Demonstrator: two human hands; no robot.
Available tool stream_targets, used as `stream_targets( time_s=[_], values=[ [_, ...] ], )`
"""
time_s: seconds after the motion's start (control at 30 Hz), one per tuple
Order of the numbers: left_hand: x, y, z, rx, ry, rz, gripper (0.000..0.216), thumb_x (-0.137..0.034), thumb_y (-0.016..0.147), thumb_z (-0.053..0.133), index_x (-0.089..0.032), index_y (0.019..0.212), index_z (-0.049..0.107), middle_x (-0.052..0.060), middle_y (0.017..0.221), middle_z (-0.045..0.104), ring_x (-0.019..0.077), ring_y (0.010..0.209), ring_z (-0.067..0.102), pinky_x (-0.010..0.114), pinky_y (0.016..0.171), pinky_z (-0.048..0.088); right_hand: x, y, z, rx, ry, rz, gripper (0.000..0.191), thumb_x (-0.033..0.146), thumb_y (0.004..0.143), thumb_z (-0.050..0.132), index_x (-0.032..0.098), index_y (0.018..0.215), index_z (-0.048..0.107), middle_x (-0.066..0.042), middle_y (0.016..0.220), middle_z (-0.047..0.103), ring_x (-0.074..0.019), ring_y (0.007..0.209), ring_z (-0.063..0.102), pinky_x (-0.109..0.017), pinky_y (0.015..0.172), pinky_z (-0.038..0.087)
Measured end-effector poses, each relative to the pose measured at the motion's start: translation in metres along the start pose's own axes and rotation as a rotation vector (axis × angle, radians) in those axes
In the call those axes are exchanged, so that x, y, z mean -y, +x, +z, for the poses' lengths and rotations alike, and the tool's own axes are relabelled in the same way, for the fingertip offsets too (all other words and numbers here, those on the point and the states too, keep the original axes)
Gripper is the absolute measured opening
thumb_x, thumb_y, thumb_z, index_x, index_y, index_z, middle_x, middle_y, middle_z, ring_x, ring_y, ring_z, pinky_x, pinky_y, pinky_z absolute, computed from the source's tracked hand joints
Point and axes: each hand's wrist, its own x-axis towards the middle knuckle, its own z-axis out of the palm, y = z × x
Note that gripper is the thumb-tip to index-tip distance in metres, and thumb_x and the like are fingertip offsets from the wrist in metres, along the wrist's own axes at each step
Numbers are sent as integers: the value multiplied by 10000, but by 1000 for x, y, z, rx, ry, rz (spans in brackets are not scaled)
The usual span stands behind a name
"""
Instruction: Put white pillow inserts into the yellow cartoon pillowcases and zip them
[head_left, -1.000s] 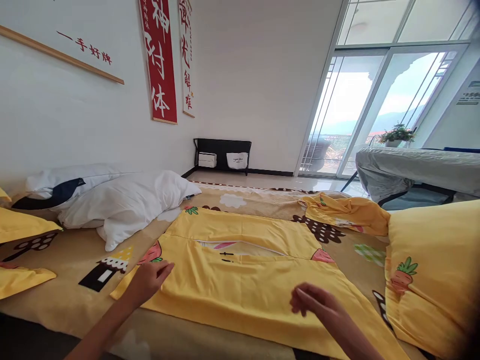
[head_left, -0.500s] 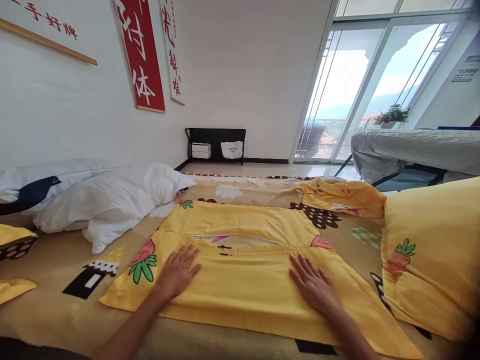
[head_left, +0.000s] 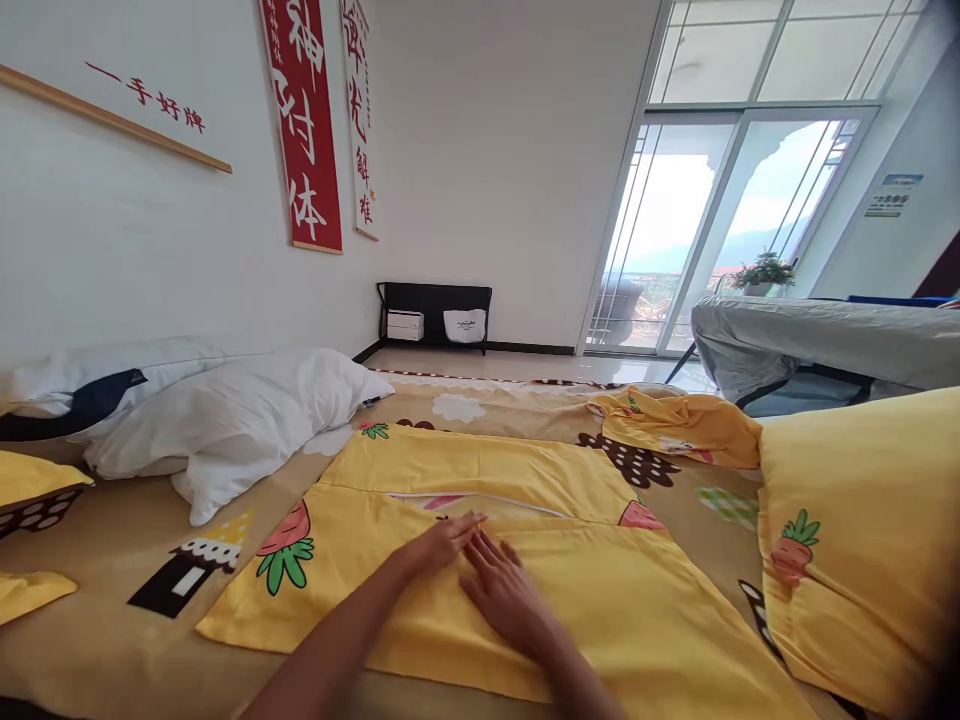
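A yellow pillowcase (head_left: 637, 610) with printed carrots lies spread flat on the patterned bed. Its slit opening (head_left: 517, 503) gapes a little across the upper part, with a paler layer showing inside. My left hand (head_left: 439, 545), slightly blurred, rests just below the slit, fingers stretched to the right. Beside it my right hand (head_left: 504, 592) lies flat on the cloth, fingers extended forward. The fingertips of both hands meet near the middle of the slit's lower edge and partly cover the dark marks there.
White pillows (head_left: 247, 420) lie at the left. A plump yellow pillow (head_left: 862, 540) stands at the right, with a crumpled yellow cloth (head_left: 682, 425) behind it. Farther back are a black rack (head_left: 435, 298), a covered table (head_left: 825, 340) and a sliding glass door (head_left: 675, 230).
Both hands have moved inward over the pillowcase, from wide apart to touching at the middle. The view has tilted up slightly. The pillowcase stays in place.
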Motion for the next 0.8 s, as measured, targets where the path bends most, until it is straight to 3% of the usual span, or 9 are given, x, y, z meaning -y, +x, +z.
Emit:
stream_targets(
  time_s=[0.17, 0.27, 0.37, 0.47, 0.53, 0.6, 0.67, 0.73, 0.8],
  values=[
    [3, 9, 31, 89, 74, -8, 540, -426, 987, 271, -240, 1494, 293, 43, 1557, 254, 222, 1449, 213, 525, 1164, 182, 1, -63, -17, 221, 227, -253, 470, 476, 972, 376, 378, 1431, 402, -5, 1485, 403, -215, 1402, 305, -463, 1159, 184],
    [-5, 1, 35, 84, 133, -45, 577, -436, 978, 298, -201, 1504, 261, 74, 1567, 215, 241, 1457, 184, 552, 1165, 138, -5, -72, -34, 305, 427, -299, 423, 526, 952, 407, 318, 1246, 629, 4, 1244, 644, -228, 1216, 543, -411, 1106, 307],
    [-24, -12, 39, 52, 147, -47, 588, -443, 982, 279, -176, 1506, 263, 109, 1568, 199, 277, 1459, 165, 581, 1159, 111, -18, -42, -36, 60, 522, -156, 542, 605, 932, 362, 232, 1040, 739, -20, 974, 734, -242, 1021, 642, -372, 955, 458],
    [-37, -33, 40, 68, 144, 62, 581, -459, 991, 249, -252, 1528, 173, 68, 1571, 215, 255, 1456, 186, 554, 1168, 130, -30, -3, -19, -224, 281, 80, 571, 555, 965, 258, 230, 1224, 650, -82, 1250, 636, -247, 1248, 507, -435, 1069, 355],
    [-36, -51, 37, 82, 161, 43, 580, -500, 984, 254, -326, 1525, 135, 22, 1578, 197, 251, 1458, 182, 546, 1168, 138, -34, 12, -4, -178, 63, 165, 563, 518, 966, 268, 227, 1389, 498, -95, 1469, 426, -226, 1391, 329, -454, 1142, 232],
    [-25, -72, 30, 44, 206, -105, 599, -571, 957, 279, -369, 1511, 174, 0, 1583, 178, 280, 1461, 156, 562, 1161, 137, -35, 15, 4, -71, -71, 180, 600, 526, 958, 277, 228, 1472, 362, -70, 1553, 248, -206, 1443, 194, -450, 1167, 157],
    [-5, -101, 20, -40, 263, -316, 614, -621, 931, 287, -381, 1494, 239, -8, 1578, 197, 301, 1461, 148, 576, 1155, 137, -44, 5, 3, -17, -122, 196, 626, 564, 952, 242, 257, 1494, 304, -35, 1568, 187, -189, 1452, 145, -445, 1175, 120],
    [23, -140, 9, -126, 328, -531, 623, -627, 921, 293, -362, 1485, 281, -4, 1566, 237, 301, 1455, 177, 574, 1150, 157, -68, -19, -5, -15, -152, 266, 648, 602, 936, 210, 287, 1497, 287, -7, 1571, 162, -181, 1453, 129, -448, 1178, 111],
    [52, -189, -1, -190, 405, -708, 647, -605, 910, 317, -306, 1484, 310, 24, 1555, 267, 290, 1443, 223, 556, 1146, 191, -110, -57, -13, -39, -186, 394, 667, 614, 918, 207, 299, 1504, 259, 10, 1572, 135, -183, 1453, 113, -460, 1178, 119]
  ],
)
